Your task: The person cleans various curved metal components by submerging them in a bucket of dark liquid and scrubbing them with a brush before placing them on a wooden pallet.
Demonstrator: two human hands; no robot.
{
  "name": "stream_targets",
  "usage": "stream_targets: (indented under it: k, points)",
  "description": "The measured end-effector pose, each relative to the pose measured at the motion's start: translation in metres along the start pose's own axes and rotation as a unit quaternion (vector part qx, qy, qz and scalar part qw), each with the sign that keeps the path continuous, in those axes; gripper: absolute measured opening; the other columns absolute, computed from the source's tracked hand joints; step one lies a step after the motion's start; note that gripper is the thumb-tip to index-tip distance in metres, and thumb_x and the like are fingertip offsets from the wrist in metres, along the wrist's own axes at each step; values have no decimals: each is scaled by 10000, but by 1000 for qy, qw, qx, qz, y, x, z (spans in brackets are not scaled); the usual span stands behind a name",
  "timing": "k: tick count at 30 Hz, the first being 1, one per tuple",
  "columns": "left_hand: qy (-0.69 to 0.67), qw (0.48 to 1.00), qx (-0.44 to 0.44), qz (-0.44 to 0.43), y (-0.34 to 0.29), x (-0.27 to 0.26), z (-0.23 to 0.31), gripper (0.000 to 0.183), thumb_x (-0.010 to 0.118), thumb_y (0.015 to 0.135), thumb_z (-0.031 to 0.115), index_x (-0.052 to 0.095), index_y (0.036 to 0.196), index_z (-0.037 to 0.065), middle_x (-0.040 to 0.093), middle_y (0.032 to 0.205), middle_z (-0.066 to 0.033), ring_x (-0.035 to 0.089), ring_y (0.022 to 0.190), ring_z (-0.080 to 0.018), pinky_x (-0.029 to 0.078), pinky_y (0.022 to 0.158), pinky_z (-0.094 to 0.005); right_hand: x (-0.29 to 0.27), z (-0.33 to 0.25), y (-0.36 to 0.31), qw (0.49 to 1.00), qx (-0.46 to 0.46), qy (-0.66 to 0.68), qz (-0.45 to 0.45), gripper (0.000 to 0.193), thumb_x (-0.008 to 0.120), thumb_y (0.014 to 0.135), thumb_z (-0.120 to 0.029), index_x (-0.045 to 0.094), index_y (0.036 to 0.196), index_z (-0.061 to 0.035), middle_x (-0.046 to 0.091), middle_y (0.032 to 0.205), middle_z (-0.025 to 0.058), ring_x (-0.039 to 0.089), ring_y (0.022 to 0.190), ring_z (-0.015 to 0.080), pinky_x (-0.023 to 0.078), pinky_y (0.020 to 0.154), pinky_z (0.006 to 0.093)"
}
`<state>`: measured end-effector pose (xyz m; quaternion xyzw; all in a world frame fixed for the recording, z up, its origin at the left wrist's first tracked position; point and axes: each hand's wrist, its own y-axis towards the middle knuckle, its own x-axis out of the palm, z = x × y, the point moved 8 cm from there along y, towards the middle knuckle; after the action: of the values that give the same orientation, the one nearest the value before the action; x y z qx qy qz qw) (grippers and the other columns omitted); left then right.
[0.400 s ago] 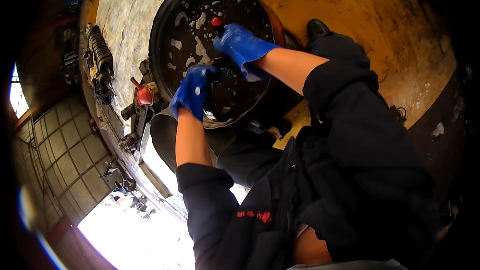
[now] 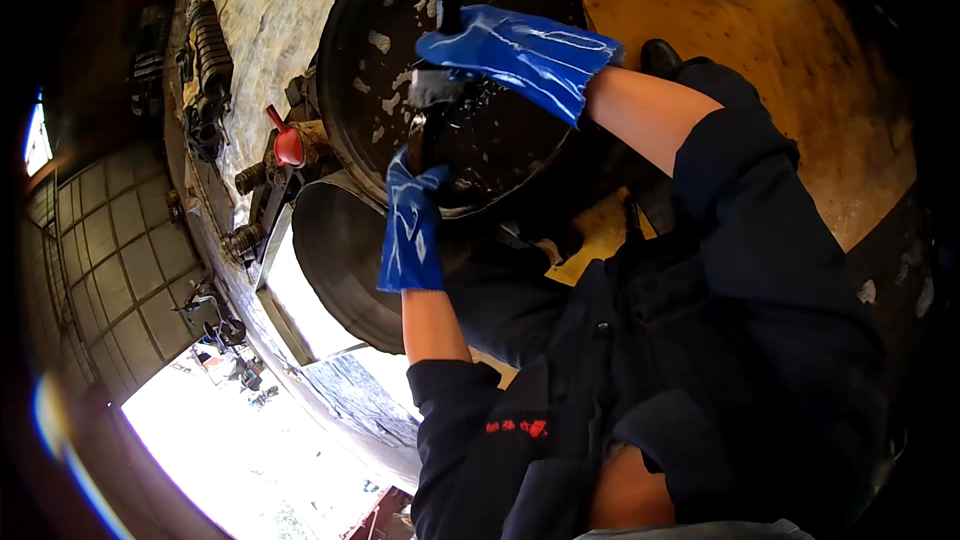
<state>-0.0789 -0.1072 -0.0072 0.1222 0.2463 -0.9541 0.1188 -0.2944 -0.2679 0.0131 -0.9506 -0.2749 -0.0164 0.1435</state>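
Both hands wear blue rubber gloves over a round black basin (image 2: 352, 50) holding dark liquid with patches of foam. My right hand (image 2: 510, 48) is closed round a brush (image 2: 437, 88). Its black handle has a red end, and its pale grey head points toward me. At the basin's near left edge, my left hand (image 2: 412, 220) grips a dark curved part (image 2: 428, 137), which looks like a metal ring. The brush head is just above that part; whether they touch I cannot tell. The part's lower side is hidden by the glove and liquid.
A red scoop-shaped thing (image 2: 288, 146) rests among metal parts left of the basin. Farther left lies a ribbed, spring-like part (image 2: 207, 40). A second dark round vessel (image 2: 335, 255) stands close below the basin. A shoe (image 2: 660, 58) shows on the yellowish floor at right.
The whole view has shifted, with the basin now higher and farther right. The brush has tipped up so its grey head shows. My hands are farther apart.
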Motion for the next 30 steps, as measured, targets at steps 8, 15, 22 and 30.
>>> stream_targets:
  k: [8, 15, 22, 30]
  points:
    - [-102, 993, -37, 43, 27, -26, -47, 387, 680, 872, 29, 670, 1258, 13, 730, 1096, -126, 713, 944, -240, 606, 798, -350, 97, -55, -25, 938, -232, -241, -94, 356, 647, 939, -463, 711, 835, -129, 642, 689, 55, 644, 642, 187, 535, 649, 394]
    - [-9, 999, -43, 20, 9, -7, -15, 572, 718, 754, -148, 609, 1301, -21, 715, 1122, -154, 713, 940, -277, 611, 815, -368, 16, 16, 37, 986, -41, -159, 25, 348, 617, 940, -402, 692, 784, -100, 675, 670, 47, 601, 554, 161, 479, 577, 356]
    - [-105, 993, -32, 47, 7, -12, -24, 557, 729, 768, -135, 616, 1300, -17, 714, 1130, -158, 699, 980, -270, 594, 847, -377, 24, -16, 20, 988, -54, -146, 15, 360, 590, 943, -394, 674, 741, -108, 656, 643, 41, 584, 553, 157, 463, 577, 346]
    - [-7, 999, -17, 48, 6, -8, -10, 550, 760, 805, -12, 615, 1335, 4, 723, 1141, -159, 708, 958, -273, 607, 840, -375, 26, 6, 22, 997, -63, -41, 9, 370, 576, 945, -392, 654, 728, -104, 625, 618, 41, 571, 553, 155, 453, 578, 338]
